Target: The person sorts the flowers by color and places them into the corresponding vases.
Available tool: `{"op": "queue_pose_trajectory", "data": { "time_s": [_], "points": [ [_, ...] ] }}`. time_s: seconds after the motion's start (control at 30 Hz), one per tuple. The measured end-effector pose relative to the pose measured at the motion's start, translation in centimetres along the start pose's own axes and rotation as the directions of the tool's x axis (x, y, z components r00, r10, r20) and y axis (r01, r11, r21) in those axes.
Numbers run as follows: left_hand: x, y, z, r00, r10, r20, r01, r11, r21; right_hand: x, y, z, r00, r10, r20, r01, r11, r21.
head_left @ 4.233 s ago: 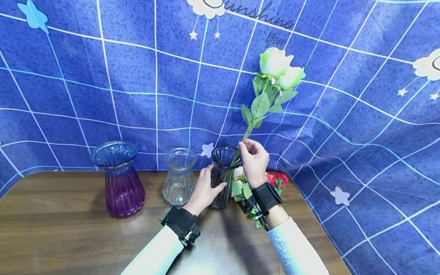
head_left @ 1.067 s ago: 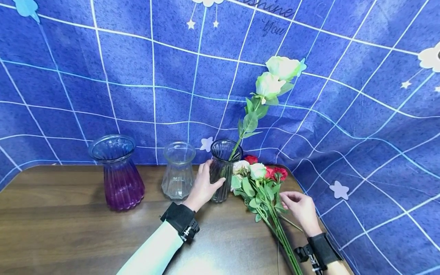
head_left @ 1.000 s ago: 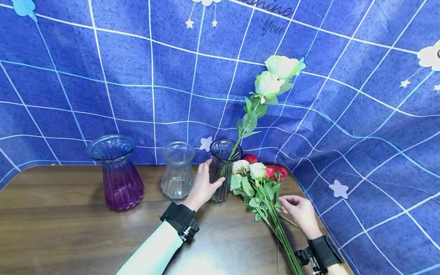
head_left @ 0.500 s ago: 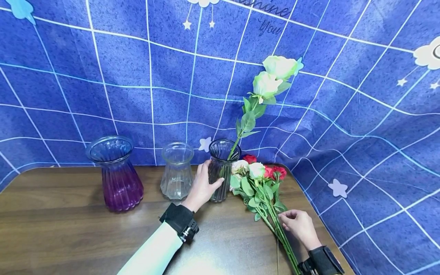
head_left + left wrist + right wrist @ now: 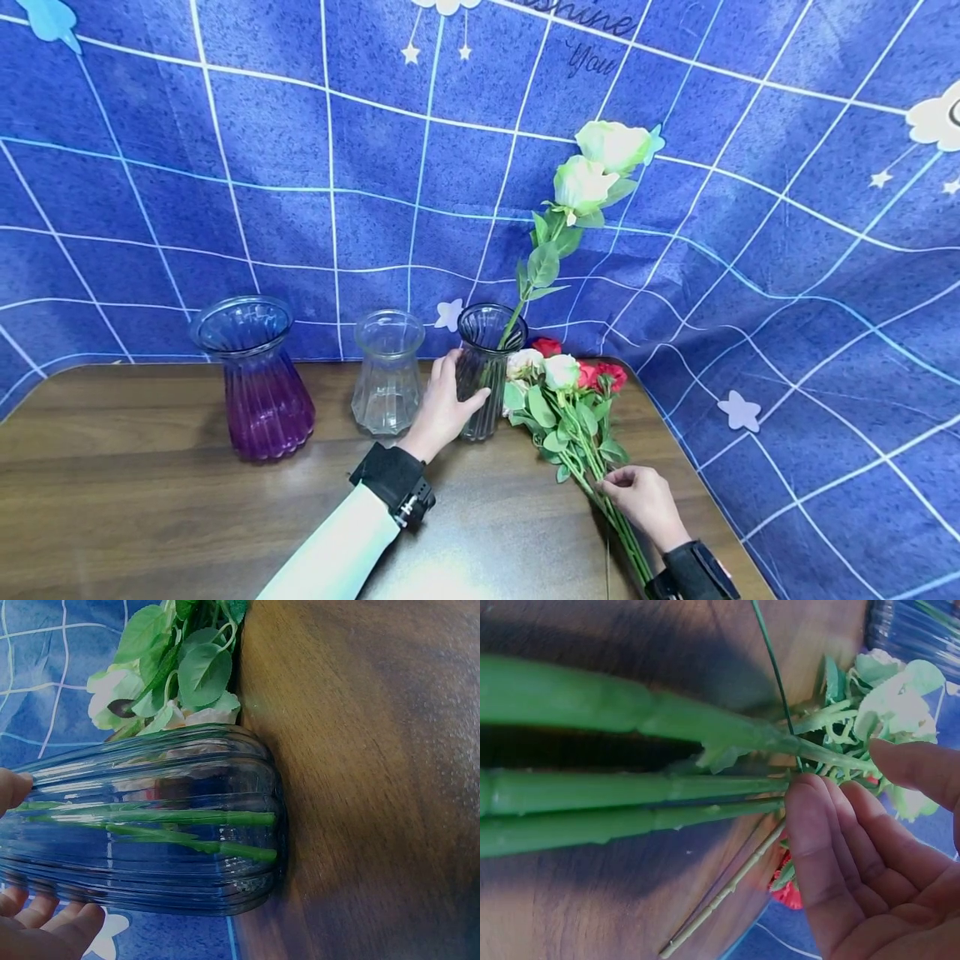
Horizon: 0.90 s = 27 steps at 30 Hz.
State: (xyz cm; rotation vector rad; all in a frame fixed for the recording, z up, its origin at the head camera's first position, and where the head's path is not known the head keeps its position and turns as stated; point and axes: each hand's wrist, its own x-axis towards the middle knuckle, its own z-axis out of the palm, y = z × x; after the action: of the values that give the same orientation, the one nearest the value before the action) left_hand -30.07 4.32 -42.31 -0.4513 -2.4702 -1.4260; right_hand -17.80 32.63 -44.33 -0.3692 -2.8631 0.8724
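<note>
My left hand (image 5: 444,406) grips the dark grey ribbed glass vase (image 5: 480,408), which stands upright on the table. In the left wrist view, its thumb and fingers lie on opposite sides of the vase, and green stem ends show inside through the glass. A stem of white-green roses (image 5: 585,183) leans right out of the vase's mouth. My right hand (image 5: 643,502) is at the bunch of flower stems (image 5: 618,529) lying on the table. In the right wrist view, its thumb and fingers (image 5: 814,840) are apart, with green stems (image 5: 810,750) running between and beside them.
A clear glass vase (image 5: 387,392) stands left of the grey one, and a larger blue-purple vase (image 5: 267,400) farther left. White blooms (image 5: 561,372) and red blooms (image 5: 609,377) lie right of the grey vase. A blue grid-patterned cloth (image 5: 375,233) hangs behind the wooden table (image 5: 135,500).
The right hand has let go of the white-green roses, now standing in the grey vase. It has moved right and down to the lying stems. The left hand keeps its grip.
</note>
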Motion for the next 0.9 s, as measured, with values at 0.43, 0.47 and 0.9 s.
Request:
{"op": "queue_pose_trajectory", "data": {
  "time_s": [0.43, 0.47, 0.9],
  "points": [
    [-0.2, 0.3, -0.1, 1.000, 0.014, -0.011, -0.014, 1.000, 0.000, 0.3, 0.1, 0.8, 1.000, -0.012, -0.002, 0.012, 0.998, -0.054],
    [-0.2, 0.3, -0.1, 1.000, 0.016, -0.011, -0.016, 1.000, 0.000, 0.3, 0.1, 0.9, 1.000, -0.013, -0.006, 0.012, 0.998, -0.057],
    [-0.2, 0.3, 0.0, 0.999, 0.020, -0.026, -0.020, 1.000, 0.009, 0.4, -0.3, 1.1, 0.999, -0.037, -0.037, 0.034, 0.997, -0.065]
  ]
}}
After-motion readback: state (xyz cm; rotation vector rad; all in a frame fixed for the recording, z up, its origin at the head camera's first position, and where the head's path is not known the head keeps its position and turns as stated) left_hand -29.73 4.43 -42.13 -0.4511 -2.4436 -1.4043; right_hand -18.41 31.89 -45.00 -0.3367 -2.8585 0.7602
